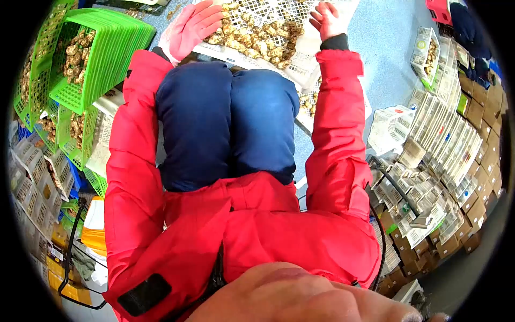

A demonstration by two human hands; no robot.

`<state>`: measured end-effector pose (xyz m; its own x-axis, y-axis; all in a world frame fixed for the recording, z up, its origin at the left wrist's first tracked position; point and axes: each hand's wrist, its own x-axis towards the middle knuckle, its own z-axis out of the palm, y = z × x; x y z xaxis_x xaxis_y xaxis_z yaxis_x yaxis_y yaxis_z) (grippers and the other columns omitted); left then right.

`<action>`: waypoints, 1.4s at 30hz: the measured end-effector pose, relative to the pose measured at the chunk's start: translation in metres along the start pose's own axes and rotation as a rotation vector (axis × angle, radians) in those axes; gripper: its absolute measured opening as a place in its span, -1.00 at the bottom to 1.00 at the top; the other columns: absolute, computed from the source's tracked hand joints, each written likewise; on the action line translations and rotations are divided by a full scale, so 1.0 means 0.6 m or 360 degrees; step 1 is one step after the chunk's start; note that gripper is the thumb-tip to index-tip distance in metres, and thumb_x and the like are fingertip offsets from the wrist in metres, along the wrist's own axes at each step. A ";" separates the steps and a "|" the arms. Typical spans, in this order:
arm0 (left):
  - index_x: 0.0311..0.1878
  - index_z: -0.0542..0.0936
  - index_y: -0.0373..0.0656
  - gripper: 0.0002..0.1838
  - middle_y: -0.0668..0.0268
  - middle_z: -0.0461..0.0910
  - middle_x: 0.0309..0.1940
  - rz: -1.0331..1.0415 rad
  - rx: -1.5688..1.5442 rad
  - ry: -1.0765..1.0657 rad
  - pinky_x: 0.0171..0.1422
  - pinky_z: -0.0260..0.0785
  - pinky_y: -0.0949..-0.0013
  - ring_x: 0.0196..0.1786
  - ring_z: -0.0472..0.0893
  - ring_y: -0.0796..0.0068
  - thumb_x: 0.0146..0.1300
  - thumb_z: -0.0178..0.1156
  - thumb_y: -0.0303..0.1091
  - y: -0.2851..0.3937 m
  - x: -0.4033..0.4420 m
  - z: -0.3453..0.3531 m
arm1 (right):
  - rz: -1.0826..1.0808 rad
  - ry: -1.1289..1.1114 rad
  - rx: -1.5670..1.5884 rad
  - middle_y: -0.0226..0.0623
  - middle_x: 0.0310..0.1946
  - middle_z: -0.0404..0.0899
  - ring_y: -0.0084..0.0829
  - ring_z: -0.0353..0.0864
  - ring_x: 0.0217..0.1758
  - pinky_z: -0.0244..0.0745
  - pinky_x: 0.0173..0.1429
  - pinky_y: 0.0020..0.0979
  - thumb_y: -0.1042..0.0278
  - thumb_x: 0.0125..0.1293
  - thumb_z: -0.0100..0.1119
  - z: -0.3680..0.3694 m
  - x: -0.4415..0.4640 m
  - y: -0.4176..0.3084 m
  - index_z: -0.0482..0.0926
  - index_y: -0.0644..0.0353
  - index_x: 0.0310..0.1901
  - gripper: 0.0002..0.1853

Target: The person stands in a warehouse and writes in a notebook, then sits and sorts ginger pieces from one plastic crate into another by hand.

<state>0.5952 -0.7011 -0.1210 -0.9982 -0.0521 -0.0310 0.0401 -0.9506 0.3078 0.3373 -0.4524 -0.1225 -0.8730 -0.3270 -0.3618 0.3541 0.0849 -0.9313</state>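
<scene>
Several knobbly tan-brown pieces (260,40) lie heaped on a white perforated tray (271,9) at the top centre. My left hand (191,28), in a pinkish-white glove, is beside the tray's left edge with its fingers stretched out and nothing in it. Past the tray's right side, my right hand (328,20) is raised over a white sheet, its fingers apart and holding nothing. Both hands are apart from the pieces.
Green crates (115,43) stand nested at the upper left, some with similar pieces. White baskets (442,129) are stacked on the right before cardboard boxes (485,145). A white basket (390,127) sits on the blue floor (383,59).
</scene>
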 end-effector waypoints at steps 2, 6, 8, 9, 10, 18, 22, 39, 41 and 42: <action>0.31 0.11 -0.32 -0.50 0.00 0.19 0.28 -0.0072 -0.0137 0.0143 0.42 0.09 0.17 0.31 0.26 0.18 0.43 -0.25 -0.19 0.002 0.005 -0.021 | 0.0072 -0.0052 -0.2155 -0.09 0.08 0.45 -0.23 0.51 0.05 0.38 0.15 -0.28 0.16 0.10 0.16 0.005 0.035 0.043 0.23 0.01 0.24 -0.36; 0.31 0.11 -0.31 -0.50 0.02 0.19 0.29 -0.0057 -0.0036 0.0244 0.41 0.10 0.18 0.31 0.26 0.19 0.43 -0.24 -0.18 0.001 0.005 -0.020 | -0.0039 -0.0354 -0.2757 -0.02 0.13 0.39 -0.13 0.45 0.12 0.32 0.21 -0.22 0.22 0.08 0.08 0.000 0.076 0.185 0.24 -0.11 0.26 -0.37; 0.31 0.11 -0.31 -0.49 0.03 0.19 0.29 -0.0081 -0.0048 0.0257 0.41 0.10 0.18 0.31 0.26 0.19 0.43 -0.24 -0.18 0.003 0.002 -0.020 | -0.0016 -0.0077 -0.2736 -0.08 -0.05 0.54 -0.21 0.55 -0.02 0.44 0.07 -0.25 0.37 0.12 0.02 0.017 0.060 0.157 0.31 0.02 0.21 -0.46; 0.31 0.11 -0.31 -0.49 0.03 0.19 0.29 -0.0077 -0.0053 0.0229 0.41 0.10 0.18 0.31 0.26 0.19 0.43 -0.23 -0.18 0.003 0.001 -0.017 | -0.0117 -0.0112 -0.2058 -0.14 -0.11 0.56 -0.29 0.57 -0.09 0.47 0.00 -0.32 0.43 0.13 0.02 -0.006 0.066 0.173 0.32 0.05 0.20 -0.48; 0.31 0.11 -0.31 -0.49 0.03 0.19 0.29 -0.0069 -0.0056 0.0189 0.41 0.10 0.18 0.32 0.25 0.19 0.43 -0.23 -0.18 0.002 0.004 -0.015 | -0.0218 -0.0137 -0.1379 -0.20 -0.17 0.59 -0.37 0.58 -0.17 0.49 -0.06 -0.38 0.49 0.14 0.03 -0.017 0.067 0.170 0.33 0.08 0.19 -0.49; 0.32 0.10 -0.32 -0.49 0.02 0.18 0.29 -0.0042 0.0033 0.0324 0.42 0.09 0.19 0.32 0.25 0.19 0.44 -0.26 -0.17 0.001 0.005 -0.014 | 0.0227 -0.0563 0.0171 -0.13 -0.18 0.55 -0.29 0.55 -0.23 0.48 -0.19 -0.38 0.32 0.03 0.16 -0.029 -0.016 0.108 0.17 0.27 0.25 -0.30; 0.31 0.10 -0.33 -0.49 0.03 0.19 0.29 -0.0042 -0.0074 0.0164 0.42 0.09 0.18 0.32 0.25 0.20 0.44 -0.27 -0.17 0.002 0.005 -0.015 | 0.0121 -0.0484 -0.0524 -0.25 -0.31 0.58 -0.40 0.54 -0.29 0.45 -0.23 -0.43 0.22 0.08 0.16 -0.009 0.015 0.142 0.39 0.19 0.11 -0.47; 0.33 0.08 -0.30 -0.49 0.07 0.18 0.30 -0.0052 -0.0039 0.0164 0.43 0.06 0.18 0.32 0.25 0.21 0.44 -0.29 -0.17 0.002 0.004 -0.014 | 0.0152 -0.0963 0.0205 -0.47 -0.25 0.44 -0.61 0.43 -0.16 0.35 -0.05 -0.59 0.34 0.15 0.19 0.030 -0.110 0.080 0.24 0.28 0.23 -0.39; 0.32 0.09 -0.31 -0.50 0.06 0.19 0.29 -0.0055 -0.0127 -0.0045 0.44 0.06 0.18 0.32 0.24 0.20 0.44 -0.29 -0.19 0.003 0.006 -0.015 | 0.0324 -0.0936 0.0378 -0.38 -0.15 0.42 -0.54 0.45 -0.10 0.36 0.05 -0.49 0.37 0.18 0.17 0.030 -0.147 0.048 0.11 0.22 0.31 -0.32; 0.32 0.09 -0.31 -0.49 0.06 0.20 0.29 -0.0069 -0.0125 -0.0008 0.44 0.06 0.19 0.32 0.24 0.20 0.44 -0.29 -0.19 0.002 0.007 -0.019 | 0.0332 -0.0984 0.0761 -0.25 -0.05 0.42 -0.42 0.46 -0.02 0.36 0.11 -0.40 0.36 0.17 0.18 0.063 -0.175 0.018 0.11 0.19 0.31 -0.32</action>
<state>0.5918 -0.7062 -0.1313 -0.9992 -0.0091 -0.0379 0.0001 -0.9730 0.2309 0.4456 -0.4526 -0.0931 -0.4795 -0.8220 -0.3071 0.7165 -0.1647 -0.6779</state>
